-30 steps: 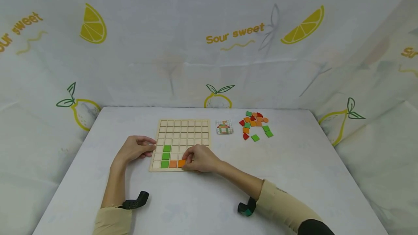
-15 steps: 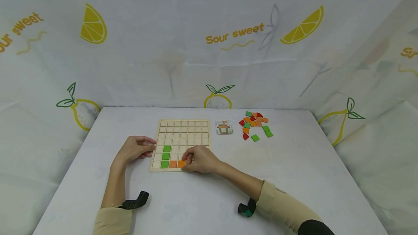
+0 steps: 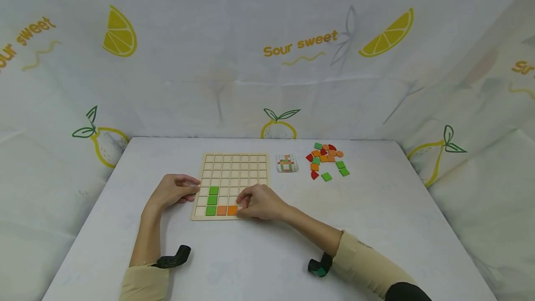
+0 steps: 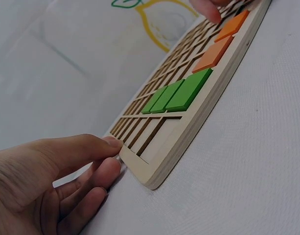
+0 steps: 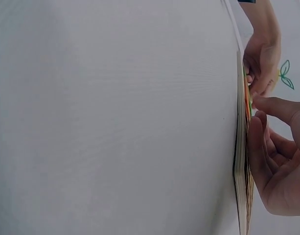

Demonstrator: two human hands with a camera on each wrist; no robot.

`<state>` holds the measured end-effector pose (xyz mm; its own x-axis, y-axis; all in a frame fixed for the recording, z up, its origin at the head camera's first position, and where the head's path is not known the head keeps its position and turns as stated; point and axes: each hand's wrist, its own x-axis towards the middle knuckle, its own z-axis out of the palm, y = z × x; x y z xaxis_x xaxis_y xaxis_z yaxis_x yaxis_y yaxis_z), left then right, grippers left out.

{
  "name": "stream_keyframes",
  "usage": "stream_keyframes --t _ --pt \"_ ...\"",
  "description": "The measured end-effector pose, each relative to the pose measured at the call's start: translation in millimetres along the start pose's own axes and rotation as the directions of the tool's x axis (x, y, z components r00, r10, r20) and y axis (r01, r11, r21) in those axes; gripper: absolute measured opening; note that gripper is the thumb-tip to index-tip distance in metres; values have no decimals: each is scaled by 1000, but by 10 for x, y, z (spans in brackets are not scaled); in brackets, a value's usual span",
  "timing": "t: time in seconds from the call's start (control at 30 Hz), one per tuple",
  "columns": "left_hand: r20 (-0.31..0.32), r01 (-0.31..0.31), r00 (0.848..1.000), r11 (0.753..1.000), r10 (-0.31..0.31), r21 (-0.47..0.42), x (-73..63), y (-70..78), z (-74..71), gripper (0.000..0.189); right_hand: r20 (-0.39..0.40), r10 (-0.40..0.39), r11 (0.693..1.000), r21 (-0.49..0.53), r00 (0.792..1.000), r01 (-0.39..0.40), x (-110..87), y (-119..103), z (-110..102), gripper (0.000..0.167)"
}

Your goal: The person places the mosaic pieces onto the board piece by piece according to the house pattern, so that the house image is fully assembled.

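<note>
A wooden grid board (image 3: 235, 170) lies on the table. Three green square tiles (image 3: 212, 200) fill a column near its left side. Beside the lowest one are a light orange tile (image 3: 221, 210) and a darker orange tile (image 3: 232, 210) in the front row. My left hand (image 4: 52, 166) holds the board's left edge, thumb on the rim and fingers curled beside it. Just right of the darker orange tile, my right hand (image 3: 263, 202) is low over the board, fingers loosely bent. No tile shows between its fingertips, and it hides part of the front right cells.
A small pattern card (image 3: 286, 162) lies right of the board. Farther right is a loose group of green, orange and red pieces, among them a green tile (image 3: 327, 177) and a red piece (image 3: 315, 175). A printed white cloth (image 3: 200, 96) rises behind the table (image 3: 376, 208).
My right hand has slid slightly right, off the darker orange tile, which now shows more fully in its cell. The left hand and board have stayed put.
</note>
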<state>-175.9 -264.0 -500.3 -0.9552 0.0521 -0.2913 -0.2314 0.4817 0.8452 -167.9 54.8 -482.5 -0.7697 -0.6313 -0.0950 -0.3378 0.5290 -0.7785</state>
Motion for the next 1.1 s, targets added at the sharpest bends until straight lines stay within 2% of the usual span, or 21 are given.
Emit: stream_keyframes --t 0.3,0.73,0.9,1.1 --pt "10 -20 1000 1000 20 -22 8 -17 -3 37 -21 29 997 75 999 -28 -70 33 -244 27" --pt "14 -12 1000 999 12 -32 16 -43 -3 37 -144 111 991 92 983 -98 -248 246 -723 35" --pt "11 -6 1000 1000 6 -28 28 -65 -6 36 -197 140 988 99 970 -122 -316 356 -918 37" --pt "10 -15 1000 1000 15 -25 28 -62 -8 36 -256 210 975 128 944 -183 -412 497 -1151 39"
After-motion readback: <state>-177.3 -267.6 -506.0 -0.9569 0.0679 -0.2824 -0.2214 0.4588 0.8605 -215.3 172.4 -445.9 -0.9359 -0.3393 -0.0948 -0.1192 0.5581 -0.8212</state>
